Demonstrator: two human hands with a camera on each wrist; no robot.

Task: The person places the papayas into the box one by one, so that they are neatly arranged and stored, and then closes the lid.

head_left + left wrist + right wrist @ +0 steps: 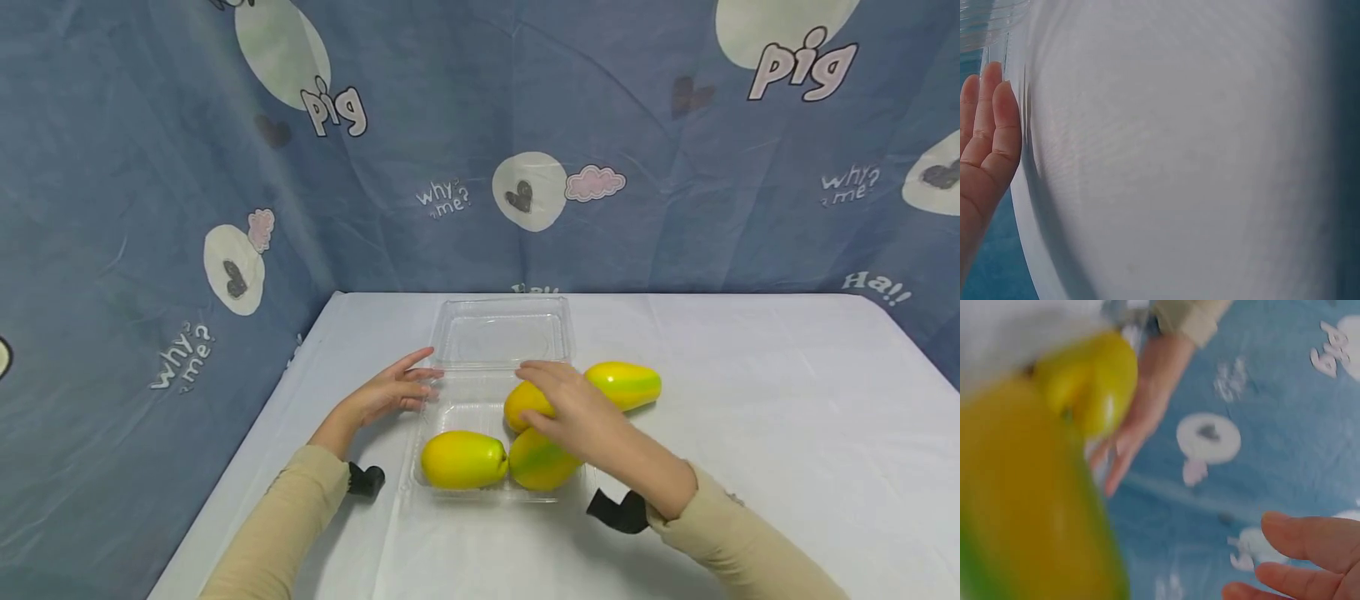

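Observation:
A clear plastic clamshell box (420, 442) lies open on the white table, its lid (498, 337) folded back. Inside are three yellow-green fruits: one at the front left (462, 459), one at the front right (540, 462) and one behind them (525, 402). Another fruit (626, 383) lies on the table just right of the box. My left hand (397, 390) touches the box's left edge with straight fingers (991, 137). My right hand (570, 408) is spread over the rear fruit with its fingers (1310, 550) loose, not curled round it. That fruit (1022, 506) fills the blurred right wrist view.
The table (750, 417) is covered in white cloth and extends to the right and front. A blue printed curtain (150, 208) hangs close behind and along the left side. Black wrist straps (366, 480) sit on both forearms.

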